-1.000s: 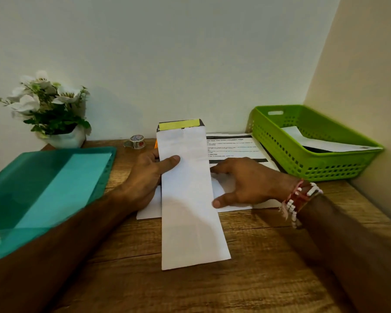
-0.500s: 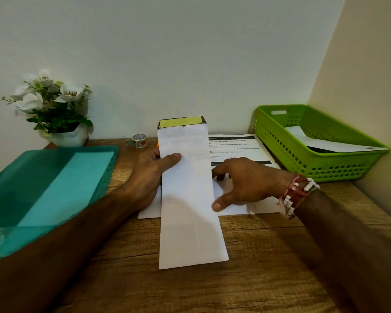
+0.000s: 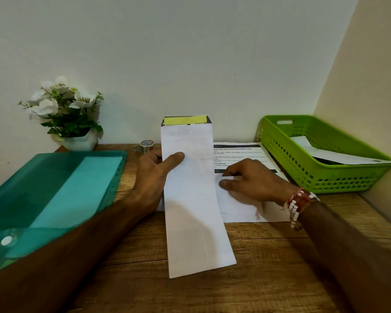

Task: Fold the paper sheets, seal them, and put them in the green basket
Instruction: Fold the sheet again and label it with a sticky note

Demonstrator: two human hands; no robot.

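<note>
While the left hand [image 3: 152, 177] grips the long white envelope [image 3: 192, 195] at its left edge, thumb on top, the envelope stands tilted with its yellow-striped flap [image 3: 185, 120] open at the far end, presumably so the mouth stays accessible for loading. The right hand [image 3: 255, 180] presses its fingertips on the printed paper sheet [image 3: 242, 154] lying flat on the bench [image 3: 269, 256]; it grasps nothing, and probably pins the sheet for folding. The green basket [image 3: 321, 177] sits at the right, near the sheet, already holding one white envelope. A tape roll [image 3: 146, 145] waits behind the left hand, likely for sealing.
</note>
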